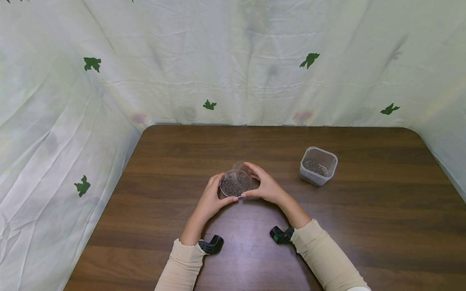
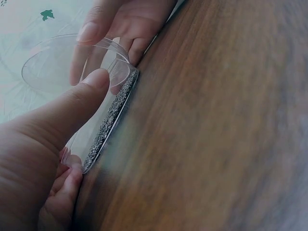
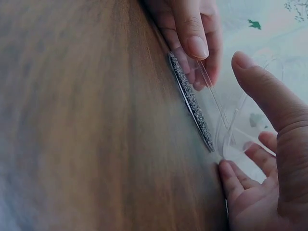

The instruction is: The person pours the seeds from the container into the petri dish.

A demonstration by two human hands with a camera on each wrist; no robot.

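Near the middle of the table, a clear round petri dish [image 2: 114, 124] holds a layer of dark grey grains [image 1: 234, 185]. My left hand [image 1: 211, 198] grips it from the left, thumb toward the near rim and fingers round the far side. A clear round lid [image 2: 50, 65] leans at a tilt over the dish's right part. Between thumb and fingers my right hand [image 1: 267, 188] holds this lid at its edge. Both thumbs come close together at the near side of the dish, and the right fingertips reach behind the lid.
A clear square plastic tub [image 1: 330, 159] with similar dark grains stands to the right of my hands. The brown wooden table [image 1: 382, 210] ends against a pale cloth [image 1: 233, 60] with green leaf shapes. Black wrist cameras [image 1: 212, 245] sit on both sleeves.
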